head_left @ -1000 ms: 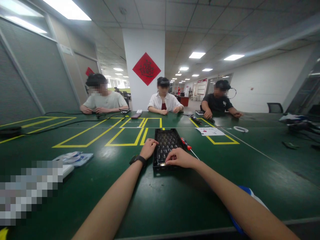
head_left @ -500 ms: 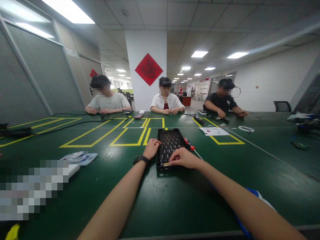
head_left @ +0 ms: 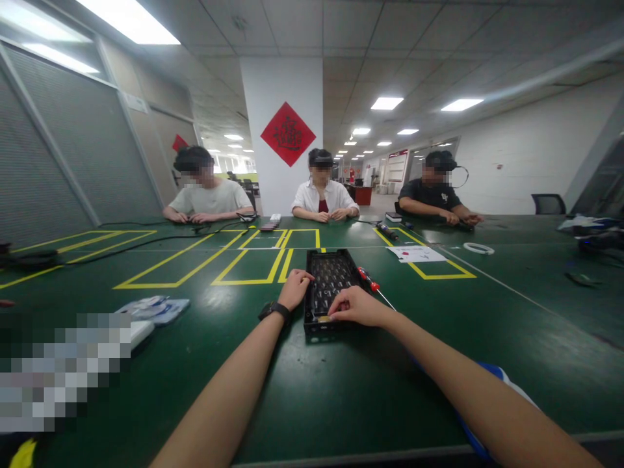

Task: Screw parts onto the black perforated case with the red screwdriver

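A shallow black rectangular case (head_left: 319,266) lies lengthwise on the green table in front of me, with rows of small shiny parts inside. My left hand (head_left: 296,289) grips its left rim, fingertips on the edge and the wrist wearing a dark band. At the near end of the case, my right hand (head_left: 348,305) is closed in a pinch on a small gold-coloured piece (head_left: 322,319), partly hidden by the fingertips. A red-handled screwdriver (head_left: 369,279) lies along the case's right side, its shaft pointing toward my right forearm.
Yellow tape (head_left: 244,282) marks rectangles on the table. A paper sheet (head_left: 419,254) and a white ring (head_left: 478,248) lie to the right. Plastic packets (head_left: 158,311) sit left. Three people sit opposite. A blue-and-white item (head_left: 494,373) is partly under my right forearm.
My view has shifted slightly. Both hands stay at the case, the right fingers still on the gold-coloured piece. The person at far right has drawn their hands closer together.
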{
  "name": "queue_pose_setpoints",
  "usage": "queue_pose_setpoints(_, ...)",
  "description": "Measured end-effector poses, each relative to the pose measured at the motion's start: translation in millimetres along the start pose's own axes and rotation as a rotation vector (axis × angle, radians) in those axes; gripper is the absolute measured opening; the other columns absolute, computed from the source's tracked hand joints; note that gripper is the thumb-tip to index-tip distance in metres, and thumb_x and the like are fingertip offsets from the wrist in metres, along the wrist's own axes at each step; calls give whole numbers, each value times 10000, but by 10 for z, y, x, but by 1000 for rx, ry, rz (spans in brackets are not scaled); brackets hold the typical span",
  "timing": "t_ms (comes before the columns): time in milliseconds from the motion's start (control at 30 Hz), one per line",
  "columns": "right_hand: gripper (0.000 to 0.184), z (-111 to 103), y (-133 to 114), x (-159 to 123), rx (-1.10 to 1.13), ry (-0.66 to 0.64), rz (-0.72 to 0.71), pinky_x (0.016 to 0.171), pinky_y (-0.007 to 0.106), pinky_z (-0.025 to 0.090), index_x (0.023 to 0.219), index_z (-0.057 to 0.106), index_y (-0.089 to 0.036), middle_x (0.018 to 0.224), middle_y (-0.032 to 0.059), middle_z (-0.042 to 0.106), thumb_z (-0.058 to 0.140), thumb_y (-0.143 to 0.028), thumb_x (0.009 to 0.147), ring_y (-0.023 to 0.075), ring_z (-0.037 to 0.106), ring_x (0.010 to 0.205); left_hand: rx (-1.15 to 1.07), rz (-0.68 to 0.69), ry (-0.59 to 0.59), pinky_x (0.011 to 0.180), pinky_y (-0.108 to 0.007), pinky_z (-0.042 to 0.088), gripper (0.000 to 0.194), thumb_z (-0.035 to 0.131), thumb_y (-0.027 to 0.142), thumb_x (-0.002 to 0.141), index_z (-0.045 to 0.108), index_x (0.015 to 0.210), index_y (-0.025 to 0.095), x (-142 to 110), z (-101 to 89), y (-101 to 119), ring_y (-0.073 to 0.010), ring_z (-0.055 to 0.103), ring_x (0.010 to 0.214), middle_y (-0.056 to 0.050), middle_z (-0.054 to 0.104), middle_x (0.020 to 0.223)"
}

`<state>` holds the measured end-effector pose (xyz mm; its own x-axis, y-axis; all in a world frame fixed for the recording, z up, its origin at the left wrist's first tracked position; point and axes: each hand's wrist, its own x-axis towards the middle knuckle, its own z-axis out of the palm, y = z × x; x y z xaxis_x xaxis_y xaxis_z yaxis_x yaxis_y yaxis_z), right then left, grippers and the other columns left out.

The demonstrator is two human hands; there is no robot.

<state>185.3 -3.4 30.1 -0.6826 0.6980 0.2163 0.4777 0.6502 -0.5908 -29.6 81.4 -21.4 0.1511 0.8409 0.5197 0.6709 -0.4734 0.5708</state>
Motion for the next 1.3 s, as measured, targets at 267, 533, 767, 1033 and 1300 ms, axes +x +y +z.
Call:
queue_pose_setpoints(267,302,-6,-22,-2,7,14,-12,533,199,355,829,713,-137,722,49,651,620,-398,708,90,492,580,-19,-26,10,941,-313,362,272,387,173,802,657,834,173,-2,1,-5,-161,482,978,-48,535,933)
queue_pose_setpoints(533,328,-17,-19,-17,11,3,-20,530,197,368,856,711,-133,737,59,655,628,-410,700,94,513,582,-14,-34,2,943,-322,359,276,385,184,804,658,840,174,-1,4,-6,-165,485,975,-49,531,941)
queue_pose_setpoints(767,319,-24,-39,-26,31,-4,-20,519,192,376,847,712,-133,725,52,660,623,-404,703,91,518,566,-5,-23,3,937,-323,367,279,383,175,801,660,838,173,-4,-1,3,-168,486,974,-49,540,929)
queue_pose_setpoints(1033,302,-20,-22,-17,-37,27,-42,506,192,350,849,713,-138,722,52,655,628,-389,705,88,510,562,-3,-19,-2,940,-322,364,277,385,169,797,660,833,173,-1,-1,8,-173,474,998,-52,544,929)
queue_pose_setpoints(1300,307,-28,-50,-22,16,-4,-33,519,190,362,847,710,-127,715,52,652,620,-387,712,88,511,568,-11,-17,13,929,-318,369,277,382,182,802,656,836,177,-12,1,3,-165,483,969,-47,535,929)
